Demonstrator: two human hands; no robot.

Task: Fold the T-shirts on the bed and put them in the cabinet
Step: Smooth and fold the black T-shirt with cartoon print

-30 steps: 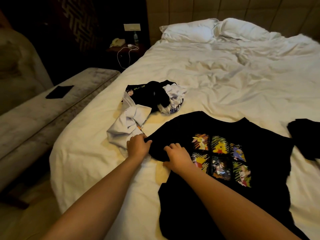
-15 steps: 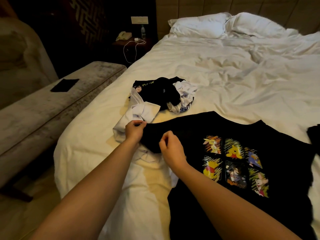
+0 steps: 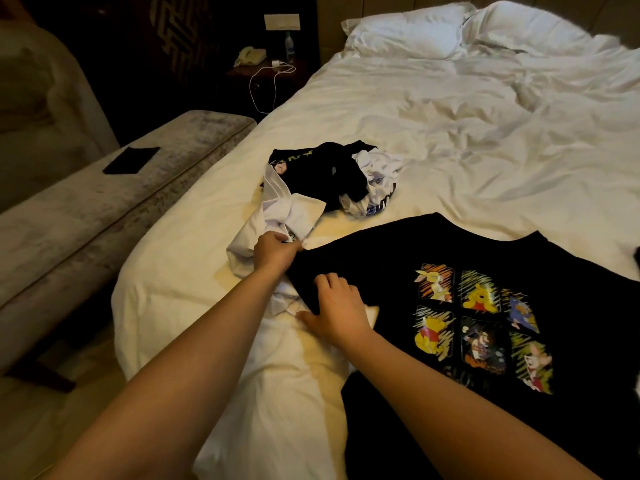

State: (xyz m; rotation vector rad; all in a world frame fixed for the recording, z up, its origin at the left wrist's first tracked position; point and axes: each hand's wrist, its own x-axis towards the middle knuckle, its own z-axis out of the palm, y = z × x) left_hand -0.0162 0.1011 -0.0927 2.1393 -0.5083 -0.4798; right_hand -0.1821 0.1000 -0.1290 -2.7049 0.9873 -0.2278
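A black T-shirt (image 3: 502, 265) with six cartoon pictures lies spread face up on the white bed (image 3: 450, 133). My left hand (image 3: 275, 249) pinches the end of its left sleeve, stretched out to the left. My right hand (image 3: 337, 313) holds the lower edge of the same sleeve, fingers curled over the cloth. Behind my hands lies a crumpled white T-shirt (image 3: 287, 216). Further back sits a heap of black and white shirts (image 3: 343, 174). No cabinet is in view.
Two white pillows (image 3: 415, 32) lie at the head of the bed. A grey bench (image 3: 104, 202) with a dark flat object (image 3: 131, 160) runs along the left side. A nightstand with a phone (image 3: 250, 57), bottle and cable stands behind it.
Both hands have pulled the black sleeve outward to the left and flattened it. My right hand came down from a raised pinch onto the bed at the sleeve's lower edge.
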